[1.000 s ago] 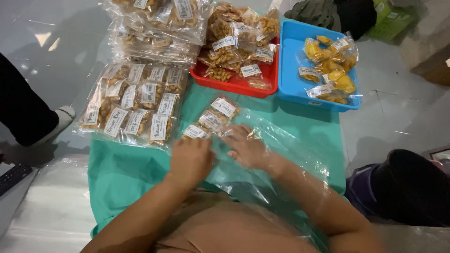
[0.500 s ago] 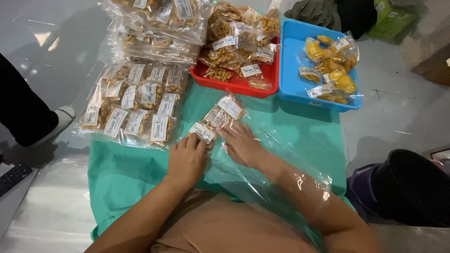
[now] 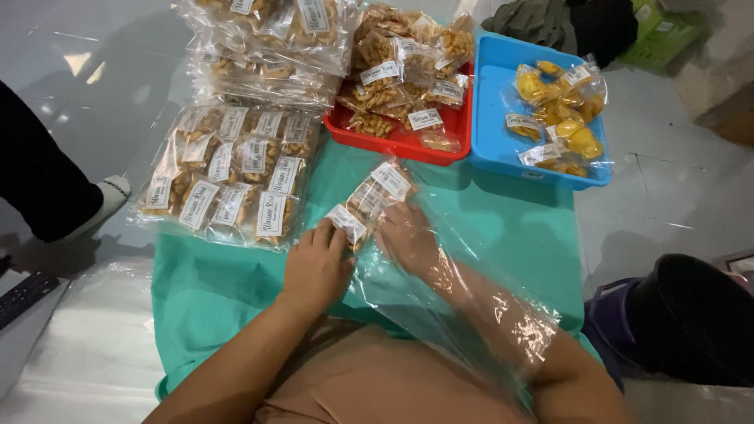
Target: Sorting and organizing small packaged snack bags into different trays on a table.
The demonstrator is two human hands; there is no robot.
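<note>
Both hands work at one spot on the green cloth [image 3: 220,290]: the left hand [image 3: 318,267] pinches a small labelled snack packet [image 3: 348,223], while the right hand [image 3: 407,235], reaching inside a big clear plastic bag [image 3: 471,314], closes on packets there, apparently so they stack neatly. Filled bags [image 3: 228,177] lie beside.

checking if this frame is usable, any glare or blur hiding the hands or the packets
Head view: sharp overall, no motion blur. The left hand is clear; the right hand sits inside a clear plastic bag whose wrinkles catch white glare yet leave it readable. The small snack packets are legible in shape. Bright reflections streak the glossy floor, and the lower right corner falls into dark shadow.
</note>
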